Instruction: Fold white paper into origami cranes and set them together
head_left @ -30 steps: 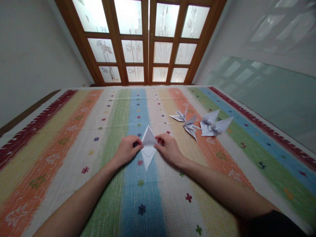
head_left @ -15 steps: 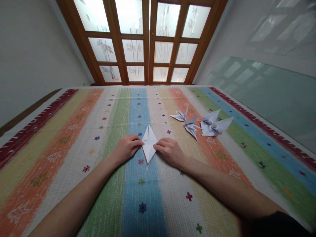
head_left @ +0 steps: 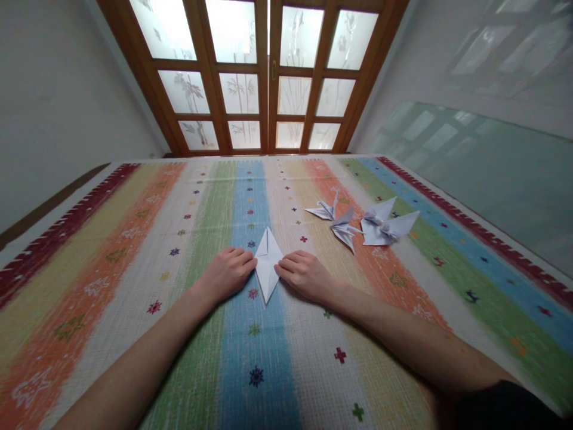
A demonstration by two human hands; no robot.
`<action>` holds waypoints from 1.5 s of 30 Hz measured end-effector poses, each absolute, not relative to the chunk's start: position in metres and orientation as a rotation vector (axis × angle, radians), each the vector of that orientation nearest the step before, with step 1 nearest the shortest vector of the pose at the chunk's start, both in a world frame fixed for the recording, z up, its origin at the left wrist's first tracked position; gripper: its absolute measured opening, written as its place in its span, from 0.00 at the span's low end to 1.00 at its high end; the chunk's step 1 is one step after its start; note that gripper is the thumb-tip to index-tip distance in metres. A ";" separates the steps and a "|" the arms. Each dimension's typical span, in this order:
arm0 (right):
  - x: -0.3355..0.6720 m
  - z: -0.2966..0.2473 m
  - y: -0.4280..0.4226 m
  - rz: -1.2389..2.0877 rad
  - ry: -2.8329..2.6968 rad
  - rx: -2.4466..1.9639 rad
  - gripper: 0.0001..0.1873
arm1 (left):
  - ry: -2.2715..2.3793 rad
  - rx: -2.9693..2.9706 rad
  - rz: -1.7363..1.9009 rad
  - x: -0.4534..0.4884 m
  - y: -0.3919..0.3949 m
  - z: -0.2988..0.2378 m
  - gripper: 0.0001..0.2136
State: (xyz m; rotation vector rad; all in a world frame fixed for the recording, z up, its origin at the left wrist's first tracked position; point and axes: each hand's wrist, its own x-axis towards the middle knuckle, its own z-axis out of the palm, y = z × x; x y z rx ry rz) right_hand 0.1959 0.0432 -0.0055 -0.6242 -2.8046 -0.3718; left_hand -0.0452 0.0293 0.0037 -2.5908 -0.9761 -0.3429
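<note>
A white sheet of paper folded into a narrow diamond (head_left: 267, 270) lies on the blue stripe of the tablecloth, one point toward me and one away. A slit runs down its far half. My left hand (head_left: 230, 270) has its fingers closed at the diamond's left corner. At the right corner, my right hand (head_left: 305, 273) pinches the edge between thumb and curled fingers. The undersides of both fingertips are hidden.
Several folded paper cranes stand to the right: one crane (head_left: 344, 230), another behind it (head_left: 326, 209), and a larger winged one (head_left: 388, 224). The striped tablecloth (head_left: 188, 358) spreads over the table. Wooden glazed doors (head_left: 268, 77) rise beyond the far edge.
The fingers of my left hand have curled in more at the left corner. The diamond's near tip, earlier showing two separated layers, now looks nearly aligned. The view has shifted slightly.
</note>
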 end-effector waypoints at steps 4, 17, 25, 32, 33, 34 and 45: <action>0.194 -0.003 0.042 -0.345 -2.830 -0.636 0.10 | -1.221 -2.541 -0.595 -0.038 0.023 0.008 0.12; 0.211 -0.003 0.040 -0.084 -2.769 -0.589 0.14 | -1.485 -2.784 -0.066 -0.002 -0.015 -0.014 0.29; 0.236 -0.005 0.036 0.218 -2.650 -0.649 0.16 | -1.522 -2.738 -0.164 -0.011 -0.031 -0.013 0.26; 0.221 -0.008 0.041 0.238 -2.469 -0.760 0.17 | -1.593 -2.903 -0.486 -0.031 -0.022 0.003 0.35; 0.218 -0.008 0.042 0.234 -2.484 -0.760 0.17 | -1.589 -2.925 -0.497 -0.033 -0.020 0.004 0.36; 0.216 -0.008 0.044 0.234 -2.504 -0.755 0.16 | -1.579 -2.938 -0.498 -0.036 -0.019 0.004 0.36; 0.216 0.005 0.042 0.207 -2.620 -0.666 0.12 | -1.550 -2.793 -0.387 -0.028 -0.025 0.003 0.22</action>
